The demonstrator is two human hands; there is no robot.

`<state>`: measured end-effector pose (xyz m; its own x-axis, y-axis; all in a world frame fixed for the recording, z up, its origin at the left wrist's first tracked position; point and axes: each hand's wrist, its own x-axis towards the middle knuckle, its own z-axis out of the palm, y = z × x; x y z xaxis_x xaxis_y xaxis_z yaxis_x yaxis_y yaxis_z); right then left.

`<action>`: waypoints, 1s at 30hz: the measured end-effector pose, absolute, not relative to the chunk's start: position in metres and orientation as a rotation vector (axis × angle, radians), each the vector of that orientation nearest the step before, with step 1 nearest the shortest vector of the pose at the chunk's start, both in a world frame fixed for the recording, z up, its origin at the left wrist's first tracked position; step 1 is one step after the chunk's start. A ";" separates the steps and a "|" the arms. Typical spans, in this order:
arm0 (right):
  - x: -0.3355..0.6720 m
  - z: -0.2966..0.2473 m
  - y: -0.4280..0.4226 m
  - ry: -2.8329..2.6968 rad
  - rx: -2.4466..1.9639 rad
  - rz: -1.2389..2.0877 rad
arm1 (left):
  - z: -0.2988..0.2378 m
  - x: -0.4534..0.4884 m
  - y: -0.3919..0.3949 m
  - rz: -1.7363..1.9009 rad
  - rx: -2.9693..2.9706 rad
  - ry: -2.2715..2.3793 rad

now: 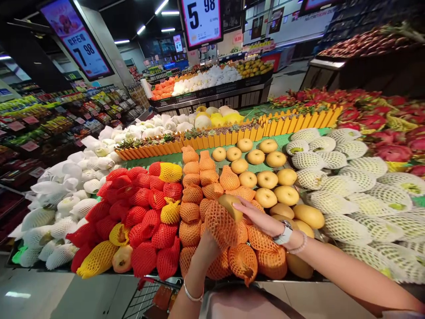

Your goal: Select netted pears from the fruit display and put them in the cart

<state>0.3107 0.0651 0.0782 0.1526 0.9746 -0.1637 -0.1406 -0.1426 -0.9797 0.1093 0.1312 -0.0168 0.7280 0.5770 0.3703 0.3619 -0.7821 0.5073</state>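
A round yellow-brown pear point(229, 205) is held between my two hands above the display. An orange foam net sleeve point(221, 227) lies over my left hand point(208, 249) and meets the pear's lower left side. The net covers most of the left fingers, which look curled toward the pear. My right hand point(258, 216) presses its fingers against the pear's right side, its thumb hidden. Below and left are pears in orange foam nets point(191, 212). Bare pears point(267, 179) lie behind and right of my right hand.
Red-netted fruit point(139, 217) and white-netted fruit point(69, 208) fill the left side. Pale-netted melons point(341, 190) and dragon fruit point(395, 150) lie right. A low orange picket planter point(215, 141) crosses behind. A shopping cart point(146, 294) stands below the front edge.
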 end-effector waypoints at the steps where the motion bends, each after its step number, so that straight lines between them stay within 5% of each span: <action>1: 0.314 0.078 0.063 -0.969 -1.326 1.234 | -0.009 0.112 0.132 0.665 2.595 0.639; 12: 0.324 0.075 0.047 -1.391 -1.486 0.972 | 0.006 0.134 0.130 0.830 2.419 0.629; 23: 0.281 0.059 0.028 -1.832 -1.716 -0.034 | 0.009 0.143 0.121 0.853 2.130 0.758; 30: 0.302 0.061 0.042 -1.837 -1.812 0.078 | 0.012 0.146 0.121 0.784 2.135 0.796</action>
<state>0.3025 0.0423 0.0607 0.0625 0.9387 0.3390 0.9066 0.0886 -0.4125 0.1458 0.1206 0.0124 0.6254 0.7276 0.2819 0.2930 -0.5538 0.7794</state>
